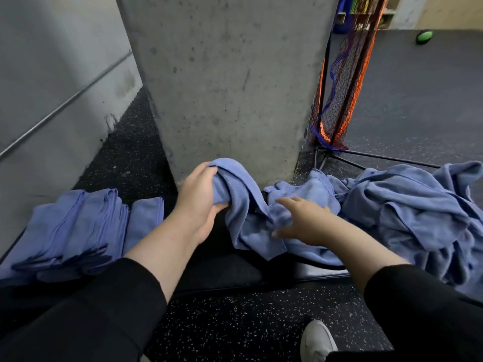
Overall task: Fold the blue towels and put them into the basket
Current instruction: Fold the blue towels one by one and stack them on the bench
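Note:
A crumpled blue towel [244,205] lies across a black padded bench [222,275] in front of a concrete pillar. My left hand [201,197] grips its bunched upper edge. My right hand [300,220] rests on the towel's lower part with fingers spread and fairly straight. To the right sits a loose pile of unfolded blue towels [407,215]. On the left end of the bench lies a stack of folded blue towels [70,231], with one more folded towel [145,220] beside it. No basket is in view.
The concrete pillar [227,87] rises just behind the bench. A net stand with orange and blue mesh [339,95] and black legs stands at its right. Speckled black rubber floor [248,330] lies below, with my white shoe [317,340]. A green ball [424,36] lies far right.

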A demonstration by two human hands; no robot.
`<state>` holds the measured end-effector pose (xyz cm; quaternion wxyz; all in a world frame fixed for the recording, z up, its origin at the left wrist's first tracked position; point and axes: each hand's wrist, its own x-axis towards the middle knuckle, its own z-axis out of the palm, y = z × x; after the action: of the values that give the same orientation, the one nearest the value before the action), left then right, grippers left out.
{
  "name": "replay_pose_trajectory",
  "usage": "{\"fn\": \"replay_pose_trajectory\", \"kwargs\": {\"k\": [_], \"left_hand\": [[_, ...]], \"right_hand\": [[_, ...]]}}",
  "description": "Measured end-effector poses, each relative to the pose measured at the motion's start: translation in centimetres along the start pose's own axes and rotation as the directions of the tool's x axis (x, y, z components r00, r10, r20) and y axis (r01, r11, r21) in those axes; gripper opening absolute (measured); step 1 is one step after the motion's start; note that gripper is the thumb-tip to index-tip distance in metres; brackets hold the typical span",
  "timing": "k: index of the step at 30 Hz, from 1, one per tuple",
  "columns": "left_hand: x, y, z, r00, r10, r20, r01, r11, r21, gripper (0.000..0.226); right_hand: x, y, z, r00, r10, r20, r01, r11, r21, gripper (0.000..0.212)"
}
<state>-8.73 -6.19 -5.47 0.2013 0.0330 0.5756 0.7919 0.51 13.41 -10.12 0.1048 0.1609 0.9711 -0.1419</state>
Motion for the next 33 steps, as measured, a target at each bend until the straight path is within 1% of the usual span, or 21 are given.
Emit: {"fn": "replay_pose_trajectory", "kwargs": {"k": [1,2,3,4,5,7,9,11,12,13,15,16,17,20,23,25,27,28,30,32,33], "left_hand": [[0.2,-0.2,0.2,1.000,0.031,0.003,-0.031,0.993,0.111,0.026],[0.6,-0.7,0.3,0.996,0.082,0.024,-0.085,0.943,0.320,0.027],[1.1,-1.3,0.2,0.987,0.128,0.098,-0.161,0.818,0.553,0.028],[1.4,-2.1,0.1,0.970,0.124,0.211,-0.240,0.652,0.720,0.028],[1.7,-3.2,0.1,0.945,0.071,0.319,-0.310,0.505,0.806,0.029],[1.9,-5.8,-0.1,0.903,-0.085,0.421,-0.378,0.309,0.873,0.047],[1.8,-8.4,-0.3,0.894,-0.181,0.411,-0.386,0.156,0.909,0.079],[1.6,-10.0,-0.3,0.904,-0.155,0.398,-0.409,-0.051,0.911,0.093],[1.6,-10.4,-0.2,0.909,-0.108,0.402,-0.414,-0.120,0.903,0.090],[1.7,-10.5,-0.2,0.911,-0.058,0.408,-0.412,-0.154,0.898,0.079],[1.7,-10.4,-0.1,0.907,0.027,0.421,-0.412,-0.152,0.898,0.039],[1.6,-10.1,-0.2,0.903,0.057,0.427,-0.419,-0.115,0.901,0.023],[1.6,-9.8,-0.3,0.906,0.076,0.415,-0.414,-0.035,0.910,0.014],[1.7,-8.2,-0.5,0.925,0.175,0.336,-0.374,0.269,0.888,0.021],[1.4,-5.4,-1.1,0.917,0.364,0.164,-0.321,0.427,0.845,0.024],[1.1,-3.4,-2.0,0.870,0.490,0.043,-0.316,0.489,0.813,0.029],[0.9,-1.9,-3.0,0.823,0.567,-0.032,-0.314,0.502,0.806,0.038],[1.0,-1.6,-3.5,0.821,0.570,-0.042,-0.292,0.482,0.826,0.040],[1.8,-2.4,-4.6,0.836,0.547,0.027,-0.276,0.377,0.884,0.041],[2.9,-4.4,-5.5,0.887,0.446,0.123,-0.272,0.288,0.918,0.024],[3.1,-5.4,-5.6,0.934,0.328,0.144,-0.230,0.241,0.943,0.020]], "right_hand": [[0.3,0.4,0.5,0.999,0.027,-0.017,-0.029,0.996,-0.080,0.066],[0.4,0.8,1.0,0.999,0.036,-0.032,-0.040,0.991,-0.131,0.054],[0.7,1.2,1.4,0.999,0.031,-0.044,-0.038,0.986,-0.164,0.042],[0.8,1.3,1.7,0.998,0.018,-0.062,-0.029,0.981,-0.189,0.034],[0.9,1.5,2.1,0.996,0.002,-0.093,-0.022,0.978,-0.209,0.029],[1.3,1.6,2.4,0.984,-0.026,-0.176,-0.014,0.975,-0.224,0.023],[1.7,1.8,2.6,0.977,-0.036,-0.211,-0.003,0.984,-0.181,0.023],[1.9,2.0,2.5,0.971,-0.028,-0.235,0.008,0.996,-0.084,0.024],[1.9,2.0,2.4,0.962,-0.030,-0.273,0.022,0.999,-0.033,0.023],[1.9,1.9,2.3,0.946,-0.043,-0.320,0.049,0.999,0.011,0.023],[1.9,1.6,1.8,0.919,-0.084,-0.386,0.114,0.992,0.055,0.020],[1.9,1.1,1.5,0.913,-0.097,-0.397,0.131,0.990,0.059,0.019],[1.8,0.5,1.1,0.906,-0.113,-0.409,0.149,0.987,0.058,0.020],[1.7,-1.3,0.1,0.858,-0.154,-0.491,0.231,0.968,0.100,0.027],[1.4,-2.8,-1.8,0.785,-0.166,-0.597,0.329,0.928,0.174,0.014],[1.2,-2.8,-3.2,0.753,-0.074,-0.654,0.332,0.901,0.280,0.016],[1.5,-1.5,-3.9,0.793,0.022,-0.609,0.259,0.892,0.369,0.024],[1.8,-0.6,-3.8,0.821,0.046,-0.569,0.203,0.908,0.366,0.026],[2.5,1.3,-3.1,0.888,0.049,-0.458,0.090,0.957,0.277,0.039],[2.7,2.6,-1.6,0.974,0.034,-0.226,0.004,0.986,0.166,0.069],[2.6,3.2,-0.5,0.995,0.031,-0.096,-0.022,0.995,0.101,0.086]]}}
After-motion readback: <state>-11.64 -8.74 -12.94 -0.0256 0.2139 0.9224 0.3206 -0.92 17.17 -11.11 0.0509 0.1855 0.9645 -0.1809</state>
